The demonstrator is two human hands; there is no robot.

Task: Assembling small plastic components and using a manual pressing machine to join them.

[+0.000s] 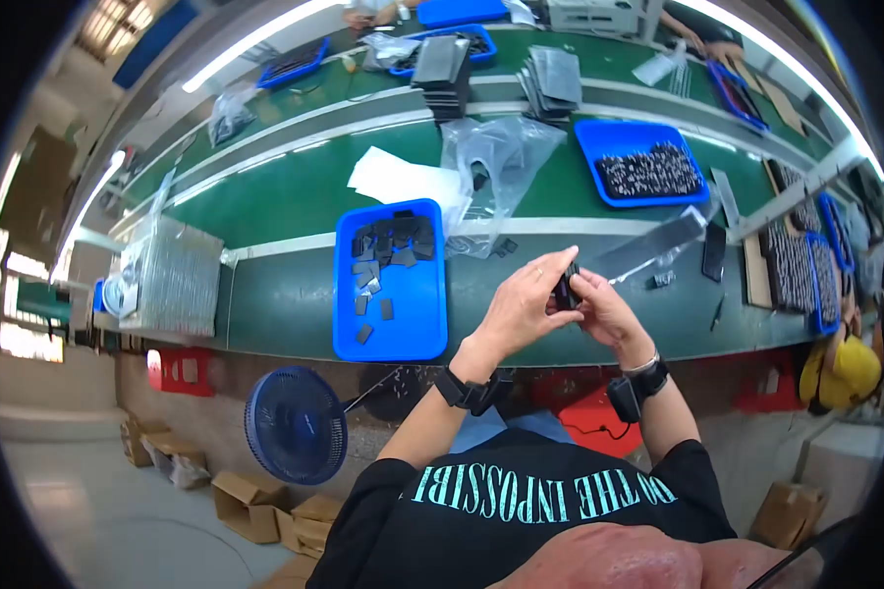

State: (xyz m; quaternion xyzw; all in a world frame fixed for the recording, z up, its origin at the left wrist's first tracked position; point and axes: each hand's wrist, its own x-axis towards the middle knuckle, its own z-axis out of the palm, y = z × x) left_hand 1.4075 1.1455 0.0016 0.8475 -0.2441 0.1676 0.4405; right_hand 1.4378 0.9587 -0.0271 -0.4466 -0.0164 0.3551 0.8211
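Note:
Above the front edge of the green bench, my left hand (526,302) and my right hand (607,310) meet around a small black rectangular piece (566,291). Fingers of both hands close on it, and they hide much of its shape. To the left of my hands lies a blue tray (393,319) with several flat dark pieces (395,238), mostly heaped at its far end. A long clear plastic strip or bag (653,245) lies just beyond my right hand, beside a few small dark parts (664,279).
Farther back are a crumpled clear bag (496,172), white sheets (403,182) and a blue tray of small parts (648,175). Stacked panels (172,280) stand at the left. A blue fan (296,425) is below the bench. Another person in yellow (845,371) is at the right.

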